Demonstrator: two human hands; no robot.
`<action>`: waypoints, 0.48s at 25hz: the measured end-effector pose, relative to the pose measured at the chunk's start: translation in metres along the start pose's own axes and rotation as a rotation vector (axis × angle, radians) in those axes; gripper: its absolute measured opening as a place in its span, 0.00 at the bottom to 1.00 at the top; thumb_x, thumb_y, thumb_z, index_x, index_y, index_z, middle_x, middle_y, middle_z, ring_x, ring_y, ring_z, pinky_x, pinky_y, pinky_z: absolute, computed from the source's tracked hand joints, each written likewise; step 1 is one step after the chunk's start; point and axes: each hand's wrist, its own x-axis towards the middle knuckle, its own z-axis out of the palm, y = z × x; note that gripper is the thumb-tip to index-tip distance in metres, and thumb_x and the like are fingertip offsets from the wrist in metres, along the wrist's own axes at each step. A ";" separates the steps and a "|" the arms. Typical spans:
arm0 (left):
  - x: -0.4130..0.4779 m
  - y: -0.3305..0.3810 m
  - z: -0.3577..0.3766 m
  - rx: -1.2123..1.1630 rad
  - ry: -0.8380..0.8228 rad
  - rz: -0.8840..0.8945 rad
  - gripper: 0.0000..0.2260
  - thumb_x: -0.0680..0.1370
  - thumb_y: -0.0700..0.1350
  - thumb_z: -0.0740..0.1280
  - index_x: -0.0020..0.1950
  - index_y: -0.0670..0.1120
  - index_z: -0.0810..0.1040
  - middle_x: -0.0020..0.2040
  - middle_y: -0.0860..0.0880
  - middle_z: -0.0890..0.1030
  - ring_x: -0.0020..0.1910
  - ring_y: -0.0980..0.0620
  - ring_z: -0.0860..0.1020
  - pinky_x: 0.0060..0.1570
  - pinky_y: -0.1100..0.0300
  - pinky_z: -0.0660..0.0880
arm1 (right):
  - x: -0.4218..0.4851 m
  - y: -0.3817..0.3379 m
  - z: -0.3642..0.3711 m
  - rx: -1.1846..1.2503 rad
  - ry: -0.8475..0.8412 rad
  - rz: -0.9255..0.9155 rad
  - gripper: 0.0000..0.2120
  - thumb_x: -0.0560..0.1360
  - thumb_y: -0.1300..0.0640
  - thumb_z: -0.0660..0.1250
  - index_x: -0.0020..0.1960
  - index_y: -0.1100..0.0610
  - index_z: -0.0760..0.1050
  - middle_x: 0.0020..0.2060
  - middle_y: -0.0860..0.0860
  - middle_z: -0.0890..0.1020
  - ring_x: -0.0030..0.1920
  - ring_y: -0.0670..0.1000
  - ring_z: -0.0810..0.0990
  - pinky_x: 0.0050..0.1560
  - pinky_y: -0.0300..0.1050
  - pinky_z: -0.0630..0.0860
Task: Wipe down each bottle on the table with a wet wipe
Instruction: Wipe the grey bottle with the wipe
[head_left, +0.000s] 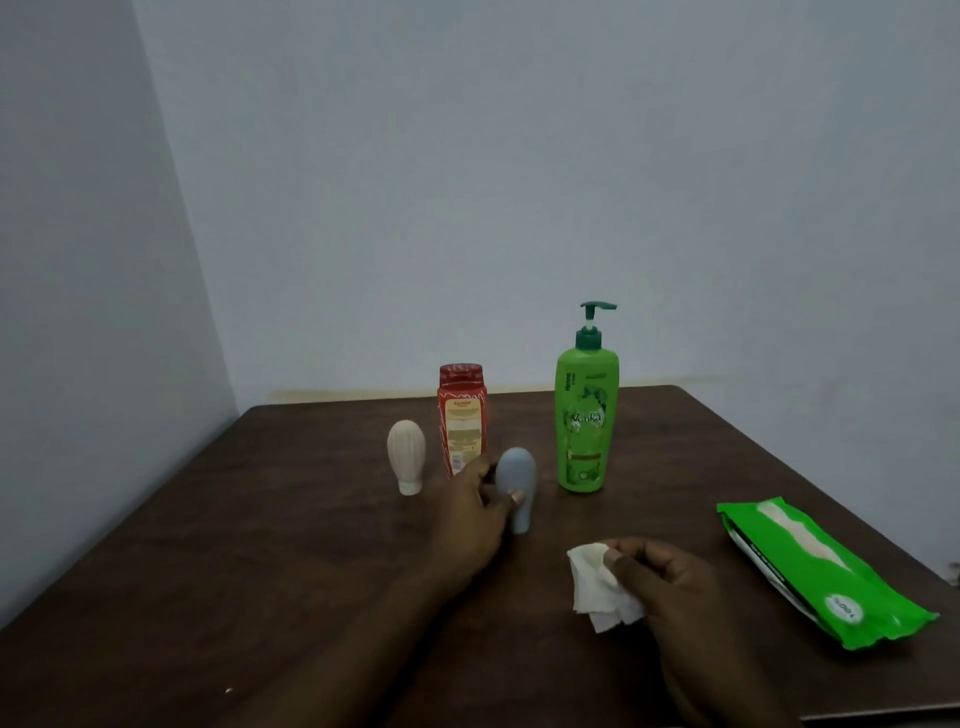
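The left hand (478, 512) grips the blue bottle (517, 486) standing on the worktop (260, 545), hiding its left side. The right hand (660, 577) pinches a crumpled wipe (597, 587), partly covering it. Labels are blurred.

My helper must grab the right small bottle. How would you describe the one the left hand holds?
On the brown table, look just left of the tall green pump bottle. The grey-blue bottle stands cap-down in the left hand; its cream twin is ribbed.
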 end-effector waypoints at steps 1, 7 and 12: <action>0.003 -0.005 0.001 0.027 -0.001 -0.005 0.20 0.77 0.44 0.73 0.69 0.51 0.75 0.63 0.52 0.81 0.57 0.60 0.80 0.54 0.61 0.80 | 0.001 0.001 -0.001 -0.012 -0.007 0.004 0.09 0.75 0.65 0.70 0.40 0.55 0.85 0.37 0.58 0.86 0.38 0.56 0.83 0.40 0.53 0.78; 0.018 -0.016 0.013 0.131 -0.007 -0.045 0.24 0.76 0.39 0.74 0.70 0.47 0.72 0.65 0.52 0.79 0.62 0.54 0.78 0.49 0.68 0.76 | 0.000 0.009 -0.004 -0.031 -0.047 0.035 0.07 0.75 0.64 0.70 0.40 0.58 0.84 0.40 0.57 0.86 0.41 0.59 0.84 0.39 0.54 0.78; 0.041 -0.020 0.027 0.199 0.054 -0.055 0.19 0.77 0.37 0.71 0.65 0.46 0.71 0.64 0.47 0.79 0.61 0.51 0.78 0.52 0.61 0.77 | -0.004 0.003 -0.006 -0.018 -0.052 0.025 0.09 0.75 0.65 0.70 0.39 0.55 0.85 0.40 0.55 0.87 0.41 0.58 0.84 0.41 0.56 0.80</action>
